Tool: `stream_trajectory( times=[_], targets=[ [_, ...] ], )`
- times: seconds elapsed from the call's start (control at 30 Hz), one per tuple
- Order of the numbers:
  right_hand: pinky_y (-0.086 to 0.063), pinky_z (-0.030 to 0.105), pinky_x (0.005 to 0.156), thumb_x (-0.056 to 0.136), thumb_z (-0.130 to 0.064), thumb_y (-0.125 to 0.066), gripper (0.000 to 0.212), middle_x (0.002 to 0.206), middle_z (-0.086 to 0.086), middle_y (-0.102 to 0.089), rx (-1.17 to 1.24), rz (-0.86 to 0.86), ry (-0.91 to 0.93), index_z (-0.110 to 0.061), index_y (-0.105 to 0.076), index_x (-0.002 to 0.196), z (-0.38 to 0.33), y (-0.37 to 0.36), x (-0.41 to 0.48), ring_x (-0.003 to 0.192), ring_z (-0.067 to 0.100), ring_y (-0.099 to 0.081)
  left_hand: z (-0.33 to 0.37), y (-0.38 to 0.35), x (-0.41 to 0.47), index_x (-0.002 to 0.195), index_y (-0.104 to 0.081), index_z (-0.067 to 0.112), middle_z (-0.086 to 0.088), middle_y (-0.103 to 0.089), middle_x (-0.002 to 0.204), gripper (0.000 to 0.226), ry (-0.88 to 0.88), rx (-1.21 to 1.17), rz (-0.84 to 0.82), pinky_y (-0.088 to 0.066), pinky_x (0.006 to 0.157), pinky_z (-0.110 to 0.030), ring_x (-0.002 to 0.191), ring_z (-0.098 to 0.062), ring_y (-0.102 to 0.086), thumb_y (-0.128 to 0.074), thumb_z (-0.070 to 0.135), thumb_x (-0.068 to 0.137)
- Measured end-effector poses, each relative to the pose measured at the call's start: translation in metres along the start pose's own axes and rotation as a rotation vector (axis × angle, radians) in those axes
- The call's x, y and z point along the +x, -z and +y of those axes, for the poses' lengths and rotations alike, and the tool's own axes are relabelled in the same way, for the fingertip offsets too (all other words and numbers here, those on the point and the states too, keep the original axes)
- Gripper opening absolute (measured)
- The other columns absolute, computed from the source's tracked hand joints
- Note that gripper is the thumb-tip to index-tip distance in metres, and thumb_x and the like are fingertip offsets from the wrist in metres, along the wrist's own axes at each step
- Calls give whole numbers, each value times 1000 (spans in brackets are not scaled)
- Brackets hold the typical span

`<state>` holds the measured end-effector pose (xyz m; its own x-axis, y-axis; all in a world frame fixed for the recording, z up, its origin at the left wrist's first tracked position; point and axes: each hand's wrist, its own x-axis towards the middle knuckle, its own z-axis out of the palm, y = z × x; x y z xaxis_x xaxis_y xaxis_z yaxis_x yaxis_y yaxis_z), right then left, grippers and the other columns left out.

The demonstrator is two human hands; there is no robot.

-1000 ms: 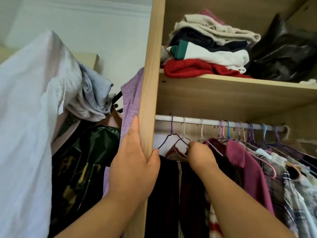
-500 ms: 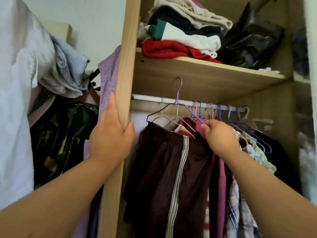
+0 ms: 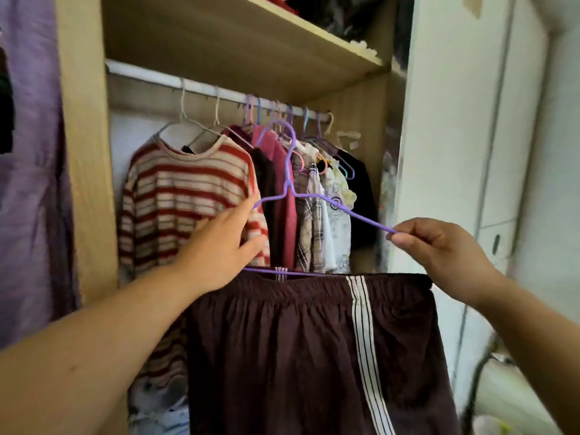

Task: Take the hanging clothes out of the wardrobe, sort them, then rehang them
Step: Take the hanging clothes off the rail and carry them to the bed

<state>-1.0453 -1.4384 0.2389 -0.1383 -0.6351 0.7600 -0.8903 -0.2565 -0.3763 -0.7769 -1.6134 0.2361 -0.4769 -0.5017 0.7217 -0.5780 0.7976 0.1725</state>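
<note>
Open wardrobe. In front of it, clear of the rail, dark brown bottoms with white side stripes hang from a purple wire hanger. A red-striped top and other garments hang on the rail. Left hand: fingers extended, touching the hanger's left shoulder. Right hand: pinching the hanger's right tip.

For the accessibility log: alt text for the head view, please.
A person holds a purple hanger carrying a dark maroon garment before an open wardrobe: right hand pinches one end, left hand touches the other. A red-striped top and more clothes hang on the rail behind.
</note>
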Motion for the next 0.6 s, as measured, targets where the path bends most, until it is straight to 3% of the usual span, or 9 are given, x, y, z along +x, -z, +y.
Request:
stream_trajectory(
  times=[0.1,0.17,0.27,0.37,0.47,0.6],
  targets=[
    [-35,11,52,87,-32,-60,15,61,-4,-56,-92,15,-135,-45,-63,82,2,17,-49,53,0,-47,-5,-44,-17,131,-50,16,-5,-64,110,39,-31,-307,-10,-43,91,-37,104,-25,-60,-45,30,95],
    [-35,12,51,87,-30,-60,14,55,-10,-53,-158,30,-246,-39,-65,77,0,28,-85,52,0,-47,-7,-72,-27,113,-62,16,-1,-66,89,23,-34,-391,-45,-45,77,-36,87,-25,-63,-46,23,97],
    [-39,14,55,88,-28,-60,18,60,-11,-59,-316,19,-414,-36,-60,72,-11,36,-140,58,0,-54,-3,-105,-47,95,-66,31,6,-62,68,21,-67,-514,-274,-43,67,-30,68,-15,-60,-49,18,96],
    [-39,17,59,89,-29,-61,17,61,-13,-60,-451,35,-600,-39,-60,75,-32,34,-205,60,1,-54,12,-126,-75,87,-61,43,9,-62,66,27,-216,-577,-507,-42,67,-28,65,-9,-56,-51,20,96],
    [-41,26,66,90,-28,-60,13,62,-18,-58,-540,121,-815,-37,-69,91,-70,21,-278,65,7,-55,28,-134,-111,87,-63,37,7,-66,72,24,-360,-687,-649,-42,67,-21,69,-8,-59,-51,18,96],
    [-44,35,69,91,-23,-57,21,66,-13,-60,-590,222,-1011,-41,-64,81,-143,-10,-365,67,17,-56,36,-144,-164,85,-61,39,0,-65,73,25,-518,-721,-815,-45,74,-33,74,-18,-59,-51,19,96]
  ],
)
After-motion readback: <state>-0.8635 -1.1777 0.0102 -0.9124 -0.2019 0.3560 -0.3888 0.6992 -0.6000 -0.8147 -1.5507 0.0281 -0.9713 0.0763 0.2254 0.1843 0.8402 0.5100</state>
